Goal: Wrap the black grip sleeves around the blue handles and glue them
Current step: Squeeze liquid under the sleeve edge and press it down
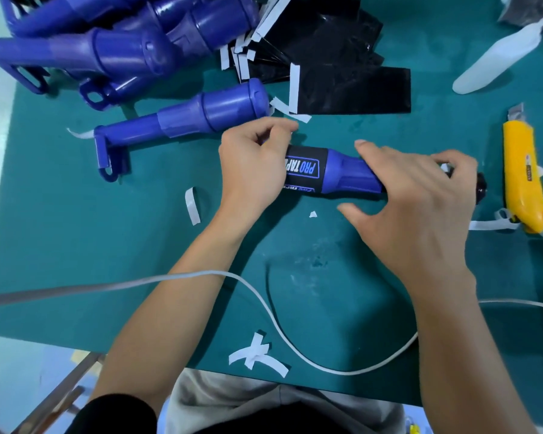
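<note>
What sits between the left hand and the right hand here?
In the head view, the blue handle, with the black grip sleeve around it, spans from the left hand to the right hand.

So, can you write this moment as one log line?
step: wrapping | left hand: grips black grip sleeve | right hand: holds blue handle | nearby: yellow cutter

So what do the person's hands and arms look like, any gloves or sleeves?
No gloves: the left hand and right hand are bare, with no ring or watch visible. Both forearms are bare too; a black shirt sleeve shows only at the left elbow.
</note>
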Demonstrator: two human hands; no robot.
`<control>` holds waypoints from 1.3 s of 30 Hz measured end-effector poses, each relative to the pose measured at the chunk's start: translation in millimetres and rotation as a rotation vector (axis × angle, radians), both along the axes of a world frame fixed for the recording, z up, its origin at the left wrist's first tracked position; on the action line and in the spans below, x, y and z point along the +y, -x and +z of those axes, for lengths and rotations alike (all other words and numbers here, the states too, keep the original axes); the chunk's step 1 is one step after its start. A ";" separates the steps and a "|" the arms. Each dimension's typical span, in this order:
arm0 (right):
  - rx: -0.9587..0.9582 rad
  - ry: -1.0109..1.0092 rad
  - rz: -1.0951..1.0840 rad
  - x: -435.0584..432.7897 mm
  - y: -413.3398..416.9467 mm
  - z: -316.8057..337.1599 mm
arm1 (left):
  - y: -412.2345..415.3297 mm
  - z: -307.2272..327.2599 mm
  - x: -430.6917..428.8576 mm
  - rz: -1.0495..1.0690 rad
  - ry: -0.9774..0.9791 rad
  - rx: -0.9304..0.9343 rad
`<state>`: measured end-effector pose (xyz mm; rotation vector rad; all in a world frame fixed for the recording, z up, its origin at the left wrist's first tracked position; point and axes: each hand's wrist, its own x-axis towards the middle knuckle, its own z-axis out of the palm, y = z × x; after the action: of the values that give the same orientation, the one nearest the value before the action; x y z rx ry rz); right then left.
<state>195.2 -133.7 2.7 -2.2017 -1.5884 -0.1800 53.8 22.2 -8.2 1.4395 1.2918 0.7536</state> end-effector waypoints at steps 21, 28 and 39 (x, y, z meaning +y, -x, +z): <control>0.311 0.121 0.009 1.5 -6.9 0.2 | 17.8 16.6 11.0 -0.378 0.085 -0.142; 0.168 0.054 -0.054 4.1 3.1 -1.3 | 13.3 7.2 7.4 -0.406 0.024 -0.036; 0.346 -0.023 0.256 16.1 32.1 -5.7 | 3.9 -10.2 -1.1 -0.240 -0.149 0.112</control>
<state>163.0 -117.6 -2.9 -1.8656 -1.6345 0.2436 49.9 21.1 -18.4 1.7425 1.1385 0.6252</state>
